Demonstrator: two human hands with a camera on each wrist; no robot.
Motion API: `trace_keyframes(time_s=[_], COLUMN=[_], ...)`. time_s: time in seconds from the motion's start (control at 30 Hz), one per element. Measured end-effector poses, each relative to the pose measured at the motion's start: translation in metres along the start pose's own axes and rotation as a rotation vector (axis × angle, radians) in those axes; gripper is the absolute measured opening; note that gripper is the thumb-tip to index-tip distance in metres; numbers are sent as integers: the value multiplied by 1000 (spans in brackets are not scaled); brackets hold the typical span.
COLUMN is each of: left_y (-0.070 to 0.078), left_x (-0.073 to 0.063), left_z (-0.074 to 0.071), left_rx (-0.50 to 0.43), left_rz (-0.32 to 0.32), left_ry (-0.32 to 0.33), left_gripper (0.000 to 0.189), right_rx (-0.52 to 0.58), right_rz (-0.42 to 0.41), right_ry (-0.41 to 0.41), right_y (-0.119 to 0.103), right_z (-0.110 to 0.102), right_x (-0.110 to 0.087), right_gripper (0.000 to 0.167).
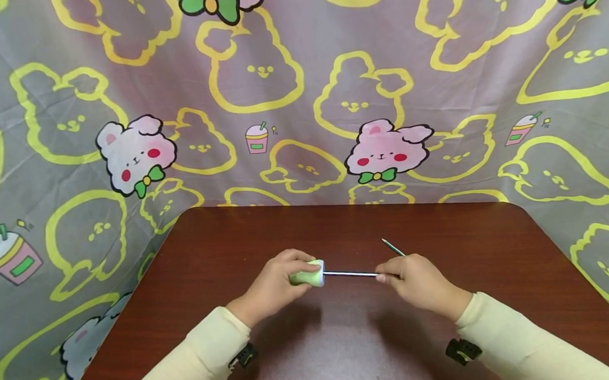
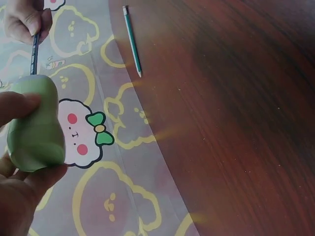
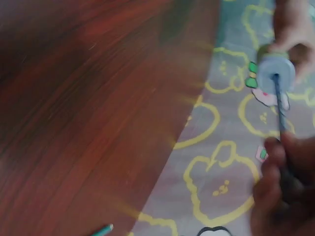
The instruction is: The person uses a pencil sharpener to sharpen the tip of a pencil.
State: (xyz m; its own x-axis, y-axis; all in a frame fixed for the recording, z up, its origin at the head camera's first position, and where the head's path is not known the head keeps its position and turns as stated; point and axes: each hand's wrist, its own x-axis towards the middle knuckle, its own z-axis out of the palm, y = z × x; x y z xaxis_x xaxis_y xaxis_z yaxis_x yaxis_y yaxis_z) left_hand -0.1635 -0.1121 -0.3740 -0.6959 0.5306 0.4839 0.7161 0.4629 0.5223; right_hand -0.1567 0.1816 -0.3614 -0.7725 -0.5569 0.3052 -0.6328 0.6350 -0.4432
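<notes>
My left hand [image 1: 273,283] grips a light green pencil sharpener [image 2: 38,130] above the table, thumb on one side and fingers on the other. A dark, slim pencil [image 1: 348,274] runs level from the hole in the sharpener's pale end face [image 3: 284,69] across to my right hand [image 1: 422,281]. Thumb and fingers of that hand pinch the pencil near its other end. How deep the tip sits inside the sharpener is hidden. A second pencil, a teal one [image 2: 132,43], lies on the table beyond my right hand, partly covered by it in the head view.
The brown wooden table [image 1: 265,233] has rounded far corners. A grey cloth [image 1: 295,33] printed with yellow outlines and rabbit faces hangs behind and beside it. A dark device [image 1: 463,350] is strapped at the right wrist, another [image 1: 243,355] at the left.
</notes>
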Motion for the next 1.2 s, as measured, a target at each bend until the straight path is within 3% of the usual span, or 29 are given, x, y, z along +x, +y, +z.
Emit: trace_keyframes(time_s=[0.1,0.17,0.27,0.37,0.47,0.57,0.63,0.73,0.8,0.93,1.2], left_y=[0,-1,-1,-1,-1,-4,-5,-5,-4,-2,0], left_x=[0,1,2,2,1,0,0,1,2,3,5], left_z=[1,1,-1,-2,-2,-2,-2,-3,-4,-5,-5], left_rx=[54,71,70,37,-21,-85,-117,-156,-176,-215,-255], left_rz=[78,104,87,17,-65,-117,-133,-154,-178,-224,-263], left_ry=[14,27,39,33,25,28,27,22,9,-23,-51], left_gripper=[32,31,32,33,34,35,35,36,36,37,38], right_rx=[283,369,313,204,47,-157,-279,-371,-403,-444,-484], right_rz=[249,319,311,287,197,-1,-155,-363,-456,-549,-601], right_ry=[-174,-214,-196,-135,-7,188,306,435,494,587,678], right_y=[0,1,2,2,3,6,10,13,14,15,15], right_z=[-7,-10,-11,-10,-7,-1,2,7,9,13,17], right_x=[3,5,7,6,2,-3,-4,-3,-1,3,8], right_gripper=[12,13,15,23,35,43,37,32,37,33,29])
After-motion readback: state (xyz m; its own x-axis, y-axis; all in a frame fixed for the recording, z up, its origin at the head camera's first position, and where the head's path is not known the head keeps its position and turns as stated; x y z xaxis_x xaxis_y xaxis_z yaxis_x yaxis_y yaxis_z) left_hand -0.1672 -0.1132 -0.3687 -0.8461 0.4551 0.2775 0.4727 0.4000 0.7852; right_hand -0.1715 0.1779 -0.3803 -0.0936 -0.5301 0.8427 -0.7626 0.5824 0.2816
